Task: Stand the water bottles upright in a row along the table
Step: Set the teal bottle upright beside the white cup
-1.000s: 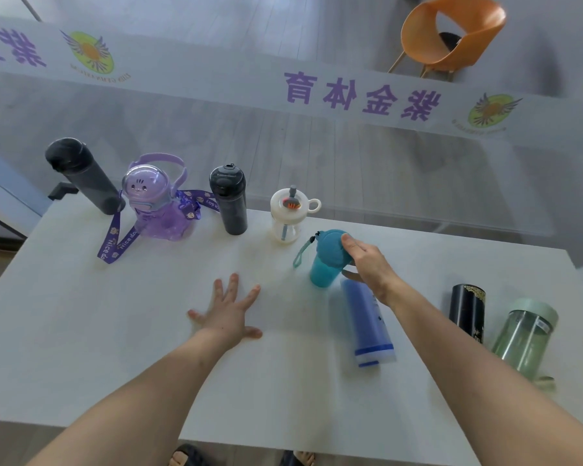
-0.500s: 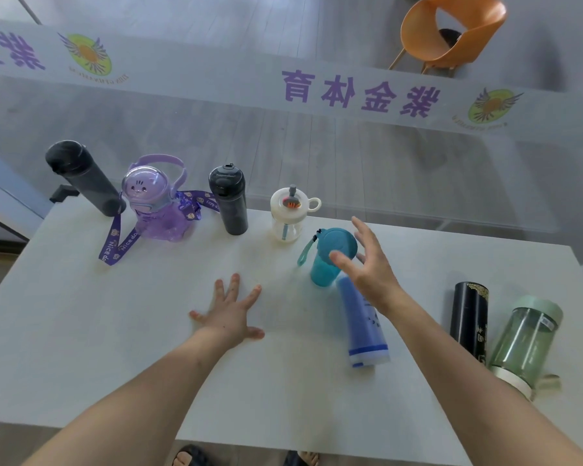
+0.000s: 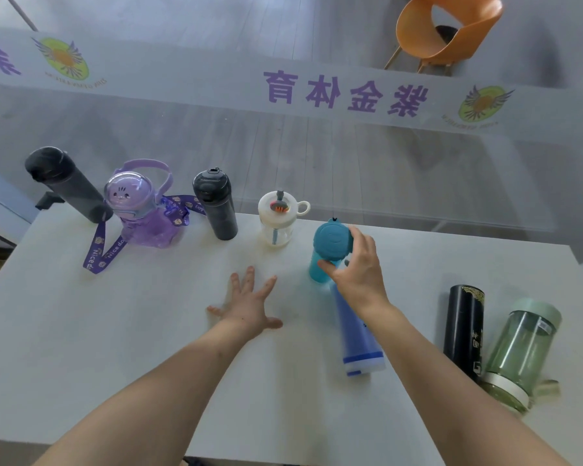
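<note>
Teal bottle (image 3: 329, 252), upright, fifth in row: right hand (image 3: 359, 275) closed round its cap.
Left hand (image 3: 249, 306) flat, empty, on counter (image 3: 115, 331); seat base level, in line with white cup (image 3: 276, 223), before letting go.

A white table (image 3: 81, 348) with a matte top fills the lower half of the view. Directly behind its far edge stands a glass partition (image 3: 350, 169) — transparent, with faint reflections. A frosted band (image 3: 196, 79) crosses the glass from left to right and carries purple characters (image 3: 345, 93), seen mirrored, plus two round green-and-yellow winged logos (image 3: 64, 58). Beyond the glass lies a grey plank floor (image 3: 216, 18), evenly lit by soft daylight. An orange shell chair (image 3: 448, 28) on thin legs stands at the upper right — well apart from the table. A dark bracket (image 3: 48, 200) shows at the table's far left corner.
</note>
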Tool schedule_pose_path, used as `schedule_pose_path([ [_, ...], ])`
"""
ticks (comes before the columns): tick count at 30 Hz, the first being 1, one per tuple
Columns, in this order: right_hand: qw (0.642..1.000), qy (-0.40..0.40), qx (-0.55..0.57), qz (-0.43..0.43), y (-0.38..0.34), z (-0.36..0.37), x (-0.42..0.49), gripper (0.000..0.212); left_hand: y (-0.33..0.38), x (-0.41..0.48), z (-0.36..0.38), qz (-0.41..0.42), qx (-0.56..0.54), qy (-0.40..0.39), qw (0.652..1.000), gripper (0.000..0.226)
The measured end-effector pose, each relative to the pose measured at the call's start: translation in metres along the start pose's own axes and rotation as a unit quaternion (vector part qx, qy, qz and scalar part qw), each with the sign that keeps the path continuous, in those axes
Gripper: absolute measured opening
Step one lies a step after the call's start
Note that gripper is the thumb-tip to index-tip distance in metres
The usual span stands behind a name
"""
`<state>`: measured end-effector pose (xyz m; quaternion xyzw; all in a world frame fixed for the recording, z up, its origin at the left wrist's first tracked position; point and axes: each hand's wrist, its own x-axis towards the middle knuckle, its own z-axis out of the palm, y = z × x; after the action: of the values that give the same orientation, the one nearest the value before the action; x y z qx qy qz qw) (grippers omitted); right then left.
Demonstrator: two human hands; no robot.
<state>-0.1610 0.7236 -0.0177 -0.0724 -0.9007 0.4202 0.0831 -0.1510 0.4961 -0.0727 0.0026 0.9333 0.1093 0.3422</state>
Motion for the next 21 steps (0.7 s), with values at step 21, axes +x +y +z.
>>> schedule_pose_path([
  [21,0.999,-0.030,0.024,-0.003,0.011,-0.012,0.075,0.070,0.005,0.007,0.002,-0.003,0.023,-0.031,0.999,0.113],
])
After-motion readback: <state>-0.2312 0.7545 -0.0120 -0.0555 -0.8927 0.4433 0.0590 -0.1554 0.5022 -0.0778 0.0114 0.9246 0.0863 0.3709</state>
